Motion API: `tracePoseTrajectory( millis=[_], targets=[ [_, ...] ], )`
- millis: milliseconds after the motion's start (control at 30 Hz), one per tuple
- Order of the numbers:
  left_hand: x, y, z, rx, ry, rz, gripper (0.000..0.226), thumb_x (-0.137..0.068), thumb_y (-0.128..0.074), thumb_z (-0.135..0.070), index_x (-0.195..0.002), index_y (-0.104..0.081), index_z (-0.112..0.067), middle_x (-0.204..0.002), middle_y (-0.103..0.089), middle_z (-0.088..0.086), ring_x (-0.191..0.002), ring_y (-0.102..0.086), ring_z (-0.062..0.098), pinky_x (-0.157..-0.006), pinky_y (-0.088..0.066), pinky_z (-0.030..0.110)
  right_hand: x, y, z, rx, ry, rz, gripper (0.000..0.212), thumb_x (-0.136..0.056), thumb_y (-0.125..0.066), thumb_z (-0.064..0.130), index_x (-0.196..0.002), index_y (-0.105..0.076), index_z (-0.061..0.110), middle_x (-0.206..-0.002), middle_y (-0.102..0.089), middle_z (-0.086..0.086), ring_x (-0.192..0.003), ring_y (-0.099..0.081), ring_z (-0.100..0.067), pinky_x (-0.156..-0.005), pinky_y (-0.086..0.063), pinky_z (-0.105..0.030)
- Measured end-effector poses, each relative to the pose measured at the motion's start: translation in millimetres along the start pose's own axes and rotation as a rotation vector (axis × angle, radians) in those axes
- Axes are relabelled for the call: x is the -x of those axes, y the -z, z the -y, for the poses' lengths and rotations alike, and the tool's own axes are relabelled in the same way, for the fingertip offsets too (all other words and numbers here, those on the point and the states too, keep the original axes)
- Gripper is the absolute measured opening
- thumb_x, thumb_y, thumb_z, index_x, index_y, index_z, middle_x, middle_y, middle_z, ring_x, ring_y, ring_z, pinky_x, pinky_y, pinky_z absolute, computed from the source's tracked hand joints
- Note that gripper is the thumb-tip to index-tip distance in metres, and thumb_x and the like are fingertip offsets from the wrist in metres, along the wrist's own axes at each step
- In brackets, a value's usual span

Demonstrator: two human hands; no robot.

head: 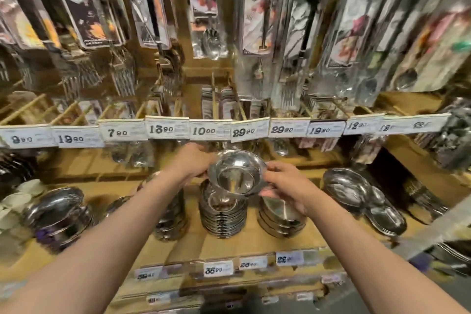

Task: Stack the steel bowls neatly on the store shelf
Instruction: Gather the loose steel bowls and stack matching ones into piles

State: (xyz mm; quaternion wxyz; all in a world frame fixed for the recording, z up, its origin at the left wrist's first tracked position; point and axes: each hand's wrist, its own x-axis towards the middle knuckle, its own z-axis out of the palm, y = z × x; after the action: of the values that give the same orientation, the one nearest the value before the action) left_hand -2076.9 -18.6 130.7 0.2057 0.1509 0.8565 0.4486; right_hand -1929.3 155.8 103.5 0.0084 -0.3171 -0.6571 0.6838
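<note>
Both hands, left (pixel 190 160) and right (pixel 285 183), grip one bowl (pixel 237 173) by opposite rims, level above the middle stack (pixel 223 214) on the shelf (pixel 254 239), likely to nest it squarely.

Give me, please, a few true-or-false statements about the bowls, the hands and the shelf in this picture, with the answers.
1. Both hands hold one steel bowl. True: the left hand and right hand grip its rim.
2. The bowl rests flat on the shelf. False: it is held, tilted, above the middle stack.
3. Another stack stands right of the middle one. True.
4. Price tags hang above the bowls. True.
5. The shelf is white plastic. False: it looks yellowish brown.
</note>
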Motion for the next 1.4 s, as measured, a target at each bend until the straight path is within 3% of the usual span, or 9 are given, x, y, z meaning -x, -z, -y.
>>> tracePoseTrajectory(
  millis=[67,200,367,533,633,867,1033,1167,1400],
  targets=[
    [3,-11,9,-0.026,0.023,-0.074,0.011,-0.089,-0.073,-0.032,-0.092,-0.071,-0.021,-0.115,-0.069,0.004,-0.099,-0.063,0.020,-0.086,-0.052,0.031,-10,-3,-5,-0.025,-0.017,-0.008,0.038,-0.089,-0.067,0.001,-0.126,-0.061,0.011,-0.098,-0.078,-0.013,-0.073,-0.077,-0.019,-0.058,-0.061,-0.024],
    [12,-28,39,-0.174,0.128,-0.088,0.029,-0.089,-0.069,-0.026,-0.068,-0.049,-0.028,-0.080,-0.055,-0.003,-0.073,-0.052,0.015,-0.064,-0.041,0.028,-23,-16,-22,-0.075,-0.052,-0.008,0.033,-0.086,-0.068,-0.006,-0.111,-0.058,0.013,-0.104,-0.073,-0.016,-0.077,-0.078,-0.025,-0.057,-0.061,-0.027],
    [26,-24,52,-0.040,0.206,-0.104,0.023,-0.090,-0.067,-0.026,-0.113,-0.065,-0.024,-0.103,-0.067,0.000,-0.094,-0.066,0.016,-0.076,-0.053,0.025,-32,-17,-27,-0.045,-0.050,0.087,0.029,-0.087,-0.064,-0.004,-0.113,-0.065,0.010,-0.096,-0.078,-0.012,-0.076,-0.077,-0.020,-0.060,-0.061,-0.028],
    [28,-12,48,0.009,0.149,-0.110,0.012,-0.093,-0.063,-0.031,-0.091,-0.074,-0.025,-0.092,-0.072,-0.011,-0.087,-0.064,0.009,-0.076,-0.052,0.025,-41,-7,-10,0.090,-0.011,0.251,0.029,-0.089,-0.064,0.003,-0.113,-0.072,0.018,-0.090,-0.080,-0.003,-0.076,-0.077,-0.016,-0.060,-0.060,-0.025],
    [29,-7,39,0.040,0.079,0.011,0.014,-0.093,-0.069,-0.026,-0.107,-0.074,-0.028,-0.101,-0.073,-0.009,-0.094,-0.068,0.010,-0.080,-0.053,0.022,-44,-2,-2,0.236,0.037,0.370,0.023,-0.092,-0.066,0.010,-0.108,-0.077,0.020,-0.086,-0.078,-0.006,-0.063,-0.066,-0.013,-0.053,-0.051,-0.027],
    [26,-13,40,0.094,0.152,0.040,0.005,-0.089,-0.074,-0.008,-0.090,-0.070,-0.006,-0.068,-0.074,0.006,-0.056,-0.070,0.013,-0.050,-0.058,0.025,-54,2,-1,0.150,-0.011,0.326,0.022,-0.095,-0.067,0.030,-0.115,-0.072,0.022,-0.084,-0.079,0.002,-0.070,-0.073,-0.012,-0.054,-0.056,-0.025],
    [21,-20,52,0.215,0.280,-0.099,0.013,-0.091,-0.069,0.000,-0.090,-0.057,-0.006,-0.086,-0.071,0.017,-0.066,-0.075,0.026,-0.059,-0.064,0.034,-53,2,-17,0.039,-0.104,0.302,0.027,-0.093,-0.072,0.024,-0.114,-0.066,0.009,-0.104,-0.074,-0.016,-0.084,-0.078,-0.023,-0.066,-0.063,-0.027],
    [20,-19,53,0.216,0.275,-0.121,0.011,-0.092,-0.069,-0.003,-0.084,-0.062,-0.006,-0.079,-0.072,0.015,-0.060,-0.072,0.020,-0.055,-0.063,0.032,-50,-5,-17,-0.007,-0.089,0.312,0.022,-0.095,-0.067,0.018,-0.113,-0.065,0.005,-0.085,-0.079,-0.009,-0.079,-0.078,-0.021,-0.061,-0.061,-0.022],
    [24,-6,39,-0.011,0.072,-0.058,0.017,-0.090,-0.069,-0.009,-0.100,-0.080,-0.018,-0.087,-0.078,-0.006,-0.065,-0.068,0.002,-0.058,-0.054,0.016,-55,1,11,0.127,-0.057,0.359,0.030,-0.099,-0.063,0.024,-0.127,-0.065,0.015,-0.110,-0.076,-0.014,-0.094,-0.076,-0.026,-0.073,-0.065,-0.034]
  ],
)
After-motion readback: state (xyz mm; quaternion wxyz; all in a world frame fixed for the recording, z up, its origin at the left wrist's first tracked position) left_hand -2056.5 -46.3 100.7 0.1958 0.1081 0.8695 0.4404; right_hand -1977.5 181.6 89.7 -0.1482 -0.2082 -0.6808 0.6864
